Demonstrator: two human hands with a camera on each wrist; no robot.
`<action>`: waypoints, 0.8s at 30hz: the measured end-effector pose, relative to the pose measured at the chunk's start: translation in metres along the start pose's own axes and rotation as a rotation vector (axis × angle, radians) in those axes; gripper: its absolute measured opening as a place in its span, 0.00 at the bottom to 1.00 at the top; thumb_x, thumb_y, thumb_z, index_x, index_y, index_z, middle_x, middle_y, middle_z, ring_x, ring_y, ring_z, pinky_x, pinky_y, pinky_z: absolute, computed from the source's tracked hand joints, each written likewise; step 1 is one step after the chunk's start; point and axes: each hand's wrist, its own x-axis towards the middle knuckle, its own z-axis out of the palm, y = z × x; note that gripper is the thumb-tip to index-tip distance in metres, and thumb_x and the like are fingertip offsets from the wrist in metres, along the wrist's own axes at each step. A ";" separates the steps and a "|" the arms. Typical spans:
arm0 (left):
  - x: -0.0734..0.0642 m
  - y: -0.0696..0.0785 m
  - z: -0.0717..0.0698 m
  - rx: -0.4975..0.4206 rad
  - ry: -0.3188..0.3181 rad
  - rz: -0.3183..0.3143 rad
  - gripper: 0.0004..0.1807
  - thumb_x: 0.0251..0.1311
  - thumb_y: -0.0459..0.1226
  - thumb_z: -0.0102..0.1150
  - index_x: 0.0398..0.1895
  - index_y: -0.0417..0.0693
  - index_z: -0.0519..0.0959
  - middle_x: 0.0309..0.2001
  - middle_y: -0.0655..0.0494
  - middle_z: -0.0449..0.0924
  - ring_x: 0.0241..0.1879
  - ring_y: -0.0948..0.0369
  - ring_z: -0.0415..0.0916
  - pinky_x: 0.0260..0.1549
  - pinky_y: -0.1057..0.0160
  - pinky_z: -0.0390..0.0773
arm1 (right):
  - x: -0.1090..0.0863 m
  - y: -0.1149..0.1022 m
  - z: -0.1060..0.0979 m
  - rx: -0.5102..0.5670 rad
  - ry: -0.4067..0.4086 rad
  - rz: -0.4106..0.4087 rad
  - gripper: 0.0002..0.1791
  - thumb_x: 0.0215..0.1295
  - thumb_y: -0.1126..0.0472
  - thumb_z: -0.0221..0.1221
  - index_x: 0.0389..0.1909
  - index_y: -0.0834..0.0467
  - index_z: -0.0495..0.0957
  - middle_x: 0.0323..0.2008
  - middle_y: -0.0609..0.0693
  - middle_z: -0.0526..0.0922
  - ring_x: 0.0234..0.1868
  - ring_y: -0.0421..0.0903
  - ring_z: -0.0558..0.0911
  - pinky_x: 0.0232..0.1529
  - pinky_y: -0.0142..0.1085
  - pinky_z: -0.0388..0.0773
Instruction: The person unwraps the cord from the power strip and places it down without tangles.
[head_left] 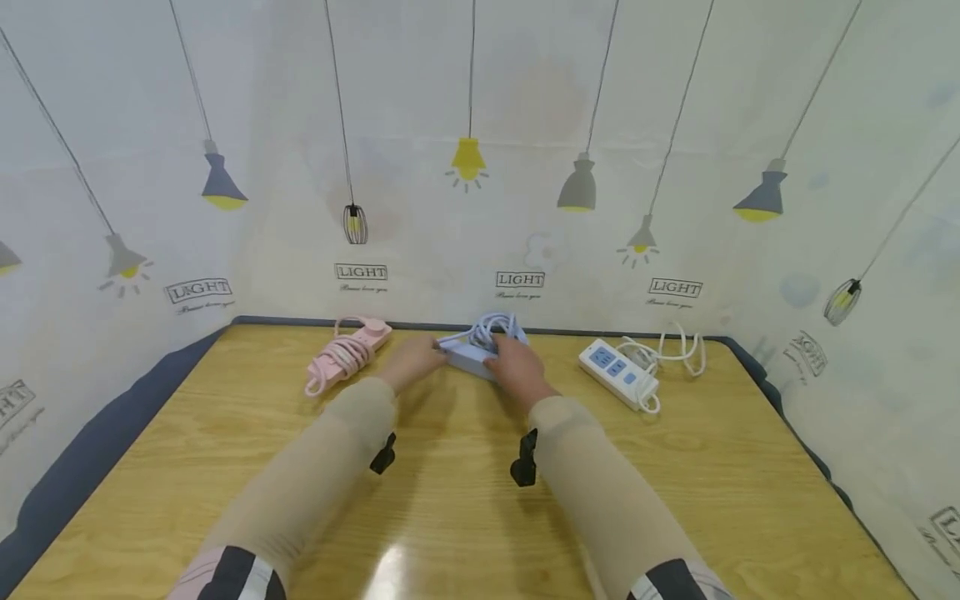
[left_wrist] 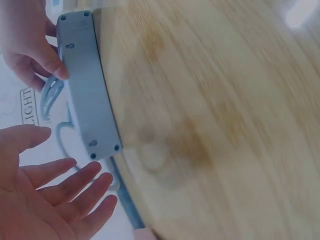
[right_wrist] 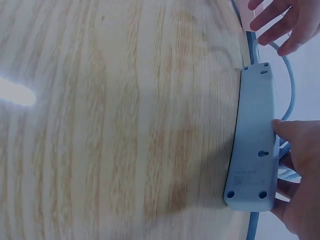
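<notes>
A light blue power strip (head_left: 468, 357) stands on its edge near the back of the table, its underside with screw holes facing the wrist cameras. Its blue cord (head_left: 487, 327) is looped above and behind it. My right hand (head_left: 517, 367) grips the strip, thumb on the underside (right_wrist: 255, 150) and fingers behind, by the cord loops. Beside the strip's left end is my left hand (head_left: 411, 364). In the left wrist view, this left hand (left_wrist: 60, 195) has its fingers spread and apart from the strip, near a loose stretch of cord.
To the left lies a pink power strip (head_left: 367, 335) wrapped in its cord. A white power strip (head_left: 617, 371) with blue sockets and a loose white cord (head_left: 686, 354) lies to the right. Behind the wooden table (head_left: 450, 500) hangs a lamp-patterned cloth (head_left: 420, 167).
</notes>
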 end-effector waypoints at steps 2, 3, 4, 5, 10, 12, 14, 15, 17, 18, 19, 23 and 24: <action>-0.003 0.002 -0.005 0.036 -0.008 -0.001 0.16 0.64 0.42 0.54 0.44 0.38 0.78 0.39 0.46 0.80 0.37 0.51 0.75 0.41 0.50 0.74 | -0.002 0.000 -0.001 0.004 0.025 0.003 0.31 0.66 0.55 0.62 0.68 0.56 0.67 0.61 0.55 0.75 0.60 0.54 0.75 0.57 0.49 0.72; -0.005 0.002 -0.008 0.062 -0.011 0.000 0.17 0.64 0.43 0.54 0.46 0.38 0.78 0.40 0.47 0.80 0.37 0.52 0.75 0.41 0.50 0.75 | -0.002 0.001 -0.001 0.004 0.038 0.001 0.30 0.65 0.56 0.63 0.67 0.56 0.68 0.61 0.55 0.75 0.59 0.54 0.75 0.57 0.49 0.72; -0.006 0.002 -0.010 0.090 -0.009 0.001 0.17 0.64 0.44 0.54 0.47 0.39 0.78 0.40 0.47 0.81 0.37 0.52 0.75 0.40 0.51 0.75 | -0.003 0.001 -0.002 0.001 0.046 -0.004 0.30 0.65 0.57 0.63 0.67 0.57 0.68 0.61 0.55 0.75 0.59 0.54 0.75 0.57 0.49 0.72; -0.008 0.002 -0.012 0.107 -0.007 -0.002 0.19 0.65 0.44 0.54 0.49 0.39 0.78 0.41 0.47 0.81 0.37 0.52 0.75 0.40 0.51 0.75 | -0.004 0.001 -0.003 -0.007 0.052 -0.014 0.29 0.65 0.58 0.63 0.66 0.57 0.68 0.60 0.55 0.76 0.59 0.54 0.75 0.57 0.48 0.72; -0.016 -0.005 -0.021 0.132 -0.001 -0.066 0.24 0.65 0.44 0.53 0.58 0.36 0.75 0.52 0.42 0.79 0.45 0.49 0.77 0.48 0.48 0.74 | -0.008 0.003 -0.009 -0.040 0.026 -0.032 0.28 0.66 0.61 0.61 0.67 0.56 0.69 0.62 0.53 0.74 0.62 0.52 0.72 0.61 0.47 0.68; -0.019 -0.011 -0.025 0.136 0.012 -0.096 0.26 0.65 0.43 0.53 0.61 0.35 0.73 0.56 0.40 0.77 0.50 0.46 0.76 0.51 0.46 0.73 | -0.010 0.003 -0.011 -0.051 0.015 -0.039 0.28 0.65 0.61 0.61 0.66 0.56 0.70 0.62 0.53 0.74 0.63 0.52 0.71 0.61 0.47 0.69; -0.021 -0.017 -0.028 0.157 0.042 -0.116 0.26 0.65 0.42 0.53 0.61 0.35 0.72 0.58 0.39 0.75 0.53 0.44 0.75 0.51 0.45 0.73 | -0.010 0.002 -0.014 -0.072 0.013 -0.052 0.27 0.64 0.62 0.61 0.65 0.56 0.72 0.60 0.52 0.75 0.61 0.51 0.72 0.59 0.47 0.70; -0.022 -0.020 -0.031 0.171 0.058 -0.112 0.26 0.65 0.41 0.53 0.62 0.34 0.72 0.59 0.38 0.75 0.54 0.43 0.75 0.52 0.45 0.73 | -0.010 0.002 -0.015 -0.078 0.014 -0.055 0.26 0.63 0.62 0.61 0.64 0.55 0.73 0.60 0.52 0.76 0.60 0.51 0.73 0.57 0.47 0.71; -0.024 -0.026 -0.034 0.187 0.088 -0.111 0.25 0.64 0.40 0.53 0.61 0.34 0.73 0.57 0.38 0.76 0.51 0.43 0.76 0.49 0.45 0.75 | -0.011 0.002 -0.017 -0.087 0.012 -0.063 0.24 0.62 0.62 0.62 0.61 0.56 0.75 0.57 0.52 0.77 0.57 0.50 0.75 0.54 0.46 0.73; -0.025 -0.029 -0.036 0.192 0.101 -0.114 0.24 0.63 0.40 0.53 0.59 0.35 0.74 0.55 0.39 0.77 0.49 0.44 0.77 0.46 0.46 0.76 | -0.012 0.002 -0.018 -0.088 0.006 -0.062 0.24 0.62 0.62 0.62 0.61 0.56 0.76 0.56 0.52 0.78 0.55 0.50 0.76 0.53 0.46 0.74; -0.026 -0.032 -0.038 0.203 0.110 -0.114 0.23 0.63 0.40 0.54 0.58 0.35 0.74 0.53 0.39 0.78 0.46 0.45 0.78 0.44 0.46 0.76 | -0.013 0.002 -0.019 -0.089 0.001 -0.062 0.23 0.62 0.61 0.62 0.60 0.55 0.76 0.55 0.51 0.78 0.54 0.49 0.76 0.51 0.46 0.74; -0.030 -0.044 -0.042 0.240 0.112 -0.133 0.23 0.65 0.44 0.54 0.57 0.36 0.75 0.49 0.37 0.79 0.43 0.45 0.77 0.42 0.44 0.76 | -0.019 0.001 -0.022 -0.084 -0.024 -0.056 0.21 0.63 0.60 0.61 0.57 0.55 0.78 0.52 0.50 0.79 0.49 0.48 0.77 0.48 0.44 0.75; -0.031 -0.047 -0.042 0.252 0.110 -0.136 0.24 0.66 0.44 0.54 0.58 0.36 0.75 0.49 0.36 0.78 0.44 0.43 0.77 0.43 0.43 0.76 | -0.020 0.001 -0.022 -0.091 -0.029 -0.057 0.20 0.63 0.60 0.61 0.57 0.54 0.78 0.52 0.50 0.79 0.49 0.48 0.77 0.47 0.44 0.76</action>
